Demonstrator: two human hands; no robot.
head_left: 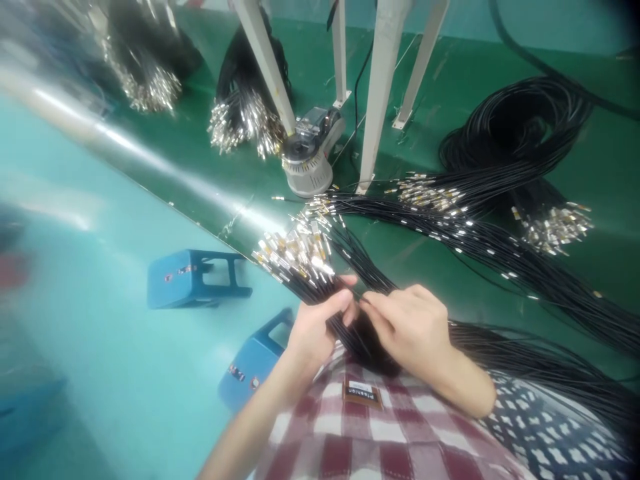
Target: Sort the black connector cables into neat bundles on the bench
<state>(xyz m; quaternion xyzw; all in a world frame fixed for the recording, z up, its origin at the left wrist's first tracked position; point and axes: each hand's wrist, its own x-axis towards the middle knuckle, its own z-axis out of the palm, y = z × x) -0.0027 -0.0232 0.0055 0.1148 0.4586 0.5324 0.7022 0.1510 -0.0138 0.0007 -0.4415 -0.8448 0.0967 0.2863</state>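
Note:
My left hand (320, 320) is closed around a thick bundle of black cables (357, 340). The bundle's metal connector ends (295, 253) fan out beyond the fingers, toward the upper left. My right hand (413, 323) is just to the right, its thumb and fingertips pinched on a thin black cable beside the bundle. The lower part of the bundle curves down against the checked apron (345, 433). More loose black cables (367, 263) lie on the green table behind both hands, their tips partly mixed with the held connectors.
A grey-white round device (307, 167) stands by the pale table legs (383, 87). Coiled cables (515, 127) lie at the right of the green surface (200, 173); connector bundles (245, 120) lie at the back left. Two blue stools (173, 280) are on the floor below the table edge.

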